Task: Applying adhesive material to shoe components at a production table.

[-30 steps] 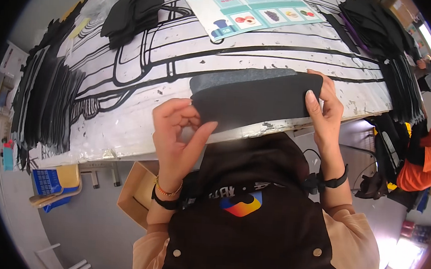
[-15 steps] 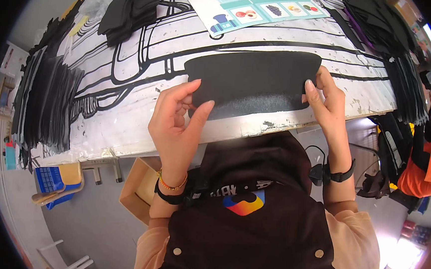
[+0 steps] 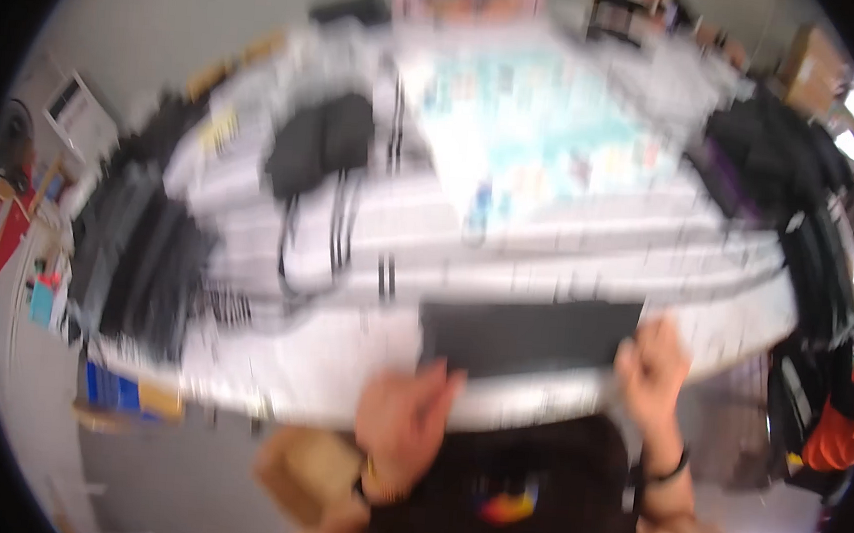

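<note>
The picture is badly blurred by motion. A flat black piece of material lies near the front edge of a white table. My left hand is at its lower left corner and my right hand at its right end. Both seem to pinch the piece, though the blur hides the fingers.
Stacks of black pieces lie at the table's left and right. A black heap sits at the back left. A pale blue printed sheet lies at the back middle. People sit beyond the far edge.
The view has swung upward and blurred. The black piece now sits lower, flatter on the table's front edge, with both hands still at its ends.
</note>
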Available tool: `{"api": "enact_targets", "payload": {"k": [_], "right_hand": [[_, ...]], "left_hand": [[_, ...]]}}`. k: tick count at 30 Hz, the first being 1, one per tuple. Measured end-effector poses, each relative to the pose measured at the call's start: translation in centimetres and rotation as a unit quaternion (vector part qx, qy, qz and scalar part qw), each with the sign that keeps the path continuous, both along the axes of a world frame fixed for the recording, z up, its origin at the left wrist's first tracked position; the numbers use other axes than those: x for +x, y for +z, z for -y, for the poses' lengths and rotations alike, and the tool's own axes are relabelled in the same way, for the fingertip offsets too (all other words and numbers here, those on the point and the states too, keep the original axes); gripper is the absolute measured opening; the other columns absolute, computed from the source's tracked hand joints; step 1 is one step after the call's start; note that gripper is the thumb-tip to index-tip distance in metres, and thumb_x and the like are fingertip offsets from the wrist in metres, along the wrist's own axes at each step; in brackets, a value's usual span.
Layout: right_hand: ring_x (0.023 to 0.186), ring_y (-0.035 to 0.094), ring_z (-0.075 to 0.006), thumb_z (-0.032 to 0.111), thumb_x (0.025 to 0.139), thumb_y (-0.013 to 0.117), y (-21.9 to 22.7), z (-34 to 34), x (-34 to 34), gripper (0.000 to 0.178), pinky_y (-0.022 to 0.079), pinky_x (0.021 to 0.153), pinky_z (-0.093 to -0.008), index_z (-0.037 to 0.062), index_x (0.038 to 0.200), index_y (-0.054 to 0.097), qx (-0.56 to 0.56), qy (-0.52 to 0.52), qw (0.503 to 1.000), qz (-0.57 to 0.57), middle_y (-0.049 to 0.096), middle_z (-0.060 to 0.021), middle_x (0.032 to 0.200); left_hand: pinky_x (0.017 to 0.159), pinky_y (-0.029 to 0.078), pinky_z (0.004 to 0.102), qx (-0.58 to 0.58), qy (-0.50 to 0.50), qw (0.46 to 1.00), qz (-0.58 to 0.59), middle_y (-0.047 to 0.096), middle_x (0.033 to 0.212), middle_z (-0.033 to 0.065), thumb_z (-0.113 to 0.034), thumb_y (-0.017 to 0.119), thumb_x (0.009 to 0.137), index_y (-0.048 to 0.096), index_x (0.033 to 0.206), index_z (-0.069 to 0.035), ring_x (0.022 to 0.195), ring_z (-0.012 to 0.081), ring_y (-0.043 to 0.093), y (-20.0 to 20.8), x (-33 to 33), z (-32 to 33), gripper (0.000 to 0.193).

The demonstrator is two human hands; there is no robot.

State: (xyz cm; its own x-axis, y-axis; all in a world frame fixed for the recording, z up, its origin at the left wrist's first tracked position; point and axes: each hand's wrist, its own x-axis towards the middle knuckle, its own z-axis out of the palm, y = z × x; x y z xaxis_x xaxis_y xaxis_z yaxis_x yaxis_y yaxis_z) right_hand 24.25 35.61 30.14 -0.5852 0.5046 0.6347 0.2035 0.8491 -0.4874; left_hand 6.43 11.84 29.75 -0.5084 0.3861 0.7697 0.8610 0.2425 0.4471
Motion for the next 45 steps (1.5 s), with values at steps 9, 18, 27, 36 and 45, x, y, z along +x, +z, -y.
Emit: {"api": "enact_targets", "payload": {"k": [9, 18, 27, 36, 45], "right_hand": [[0.076, 0.052, -0.0305, 0.024, 0.092, 0.072, 0.8, 1.6, 0.0, 0.035, 0.043, 0.069, -0.0401, 0.0012, 0.071, 0.057, -0.086, 0.063, 0.991, -0.084, 0.055, -0.0131, 0.076], [0.081, 0.055, -0.033, 0.031, 0.107, 0.053, 0.3, 0.5, -0.8, 0.042, 0.045, 0.073, -0.0414, -0.0012, 0.08, 0.058, -0.129, 0.094, 0.984, -0.079, 0.055, -0.0164, 0.081], [0.08, 0.056, -0.0332, 0.031, 0.107, 0.051, 0.4, 0.9, -0.7, 0.044, 0.046, 0.073, -0.041, -0.001, 0.079, 0.058, -0.15, 0.089, 0.982, -0.077, 0.056, -0.0159, 0.081], [0.08, 0.058, -0.034, 0.026, 0.105, 0.055, 0.6, 1.0, -0.8, 0.038, 0.047, 0.072, -0.0408, -0.0005, 0.078, 0.059, -0.134, 0.101, 0.983, -0.068, 0.057, -0.0165, 0.082], [0.079, 0.058, -0.0338, 0.024, 0.104, 0.056, 1.0, 0.8, -0.9, 0.034, 0.046, 0.071, -0.0409, -0.0004, 0.08, 0.059, -0.112, 0.103, 0.987, -0.05, 0.058, -0.0159, 0.082]], "left_hand": [[0.073, 0.054, 0.0406, 0.017, -0.028, 0.999, -0.039, 0.073, 0.087, 0.0108, -0.005, 0.087, 0.082, 0.076, 0.097, -0.005, 0.078, 0.0312, 0.068, 1.9, 0.7, 0.2, 0.019], [0.073, 0.049, 0.0366, 0.019, -0.018, 1.0, -0.005, 0.071, 0.085, 0.0052, -0.002, 0.085, 0.077, 0.076, 0.096, -0.007, 0.082, 0.0251, 0.066, 0.9, 0.0, -0.7, 0.022], [0.075, 0.049, 0.0379, 0.007, -0.026, 0.999, -0.026, 0.07, 0.086, 0.0086, 0.002, 0.081, 0.078, 0.074, 0.096, -0.005, 0.083, 0.0284, 0.064, 1.1, 0.2, -0.4, 0.02], [0.075, 0.048, 0.0375, 0.004, -0.023, 0.999, -0.034, 0.07, 0.084, 0.0083, 0.001, 0.08, 0.079, 0.075, 0.095, -0.005, 0.082, 0.0269, 0.064, 1.1, 0.1, -0.4, 0.019], [0.077, 0.044, 0.0357, 0.012, -0.022, 0.999, -0.034, 0.071, 0.083, 0.003, -0.001, 0.081, 0.079, 0.076, 0.098, -0.006, 0.08, 0.0211, 0.067, 1.1, -0.1, -0.5, 0.021]]}}
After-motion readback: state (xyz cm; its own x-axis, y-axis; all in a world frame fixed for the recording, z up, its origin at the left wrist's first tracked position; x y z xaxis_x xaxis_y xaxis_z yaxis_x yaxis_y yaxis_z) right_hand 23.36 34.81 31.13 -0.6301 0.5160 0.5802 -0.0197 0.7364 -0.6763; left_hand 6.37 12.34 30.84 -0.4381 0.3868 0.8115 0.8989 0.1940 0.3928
